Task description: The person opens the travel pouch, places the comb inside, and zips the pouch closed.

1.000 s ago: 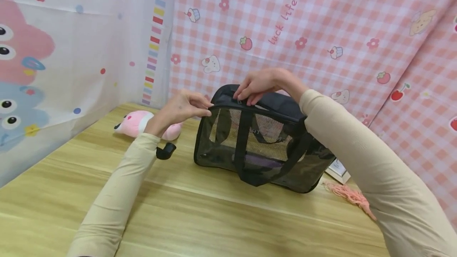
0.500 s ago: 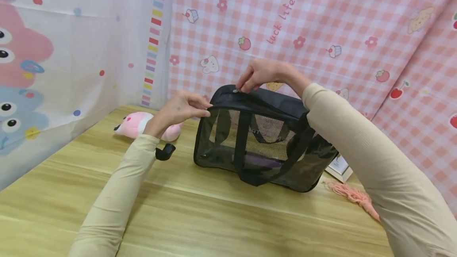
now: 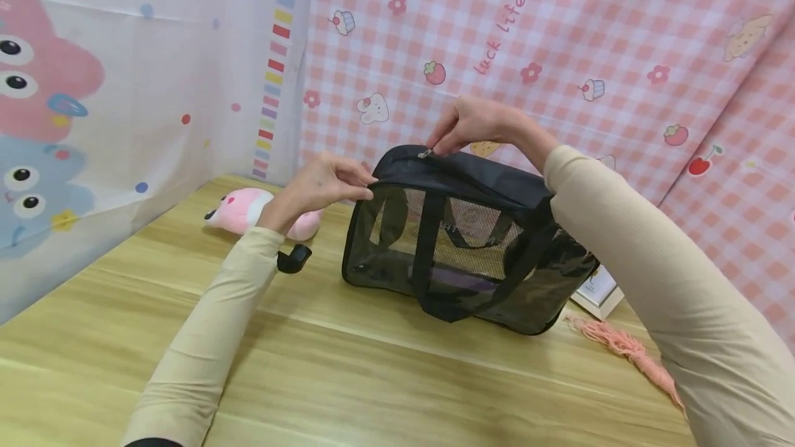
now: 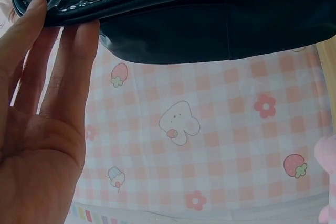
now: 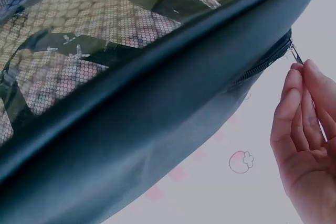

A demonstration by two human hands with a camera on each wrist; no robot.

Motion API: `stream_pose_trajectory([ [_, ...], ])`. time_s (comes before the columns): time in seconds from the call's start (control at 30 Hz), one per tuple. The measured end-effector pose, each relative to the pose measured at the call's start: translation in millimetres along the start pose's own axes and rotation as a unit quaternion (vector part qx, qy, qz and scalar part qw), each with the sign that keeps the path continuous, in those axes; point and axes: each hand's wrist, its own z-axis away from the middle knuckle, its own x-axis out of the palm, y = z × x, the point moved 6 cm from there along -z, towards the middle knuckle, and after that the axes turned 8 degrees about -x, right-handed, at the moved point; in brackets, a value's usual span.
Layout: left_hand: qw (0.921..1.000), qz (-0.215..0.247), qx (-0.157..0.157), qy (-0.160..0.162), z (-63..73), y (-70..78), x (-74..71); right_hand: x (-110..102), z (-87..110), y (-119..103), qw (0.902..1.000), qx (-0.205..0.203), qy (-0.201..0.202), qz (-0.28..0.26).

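Note:
A black bag [image 3: 385,226] with see-through panels, mesh and dark straps stands upright on the table. My left hand [image 3: 326,181] pinches its upper left corner; in the left wrist view the thumb lies on the clear panel and the fingers [image 4: 86,38] behind the piped edge. Above the bag's top, my right hand [image 3: 466,128] pinches the metal zipper pull [image 5: 296,55] between thumb and fingertips. Part of the zipper [image 5: 262,65] shows beside the pull, along the black top panel [image 5: 173,108]. Something purple [image 3: 462,281] shows dimly through the front of the bag.
Behind my left wrist lies a pink and white plush toy [image 3: 239,209] on the wooden table [image 3: 348,378]. Right of the bag are a framed picture [image 3: 599,292] and a coral yarn bundle [image 3: 627,347]. A pink checked cloth [image 3: 559,33] hangs close behind.
My right hand has risen from the bag's top front edge to the zipper pull and shifted slightly right with it. My left hand keeps its hold on the corner.

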Motion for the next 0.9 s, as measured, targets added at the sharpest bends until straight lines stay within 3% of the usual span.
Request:
stream_pose_trajectory([
  [0.3, 0.9998, 0.010, 0.013, -0.007, -1.8, 1.8, 2.3, -8.0, 10.7, 8.9, 0.9993, 0.030, 0.017, -0.012],
  [0.6, 0.9993, 0.024, 0.026, -0.011, 0.1, 2.4, 5.4, -7.5, 14.8, 14.4, 0.9978, 0.028, 0.017, -0.057],
  [0.9, 0.9992, 0.024, 0.028, -0.017, 0.0, 2.5, 6.6, -10.6, 21.8, 19.0, 0.9975, 0.028, 0.017, -0.063],
])
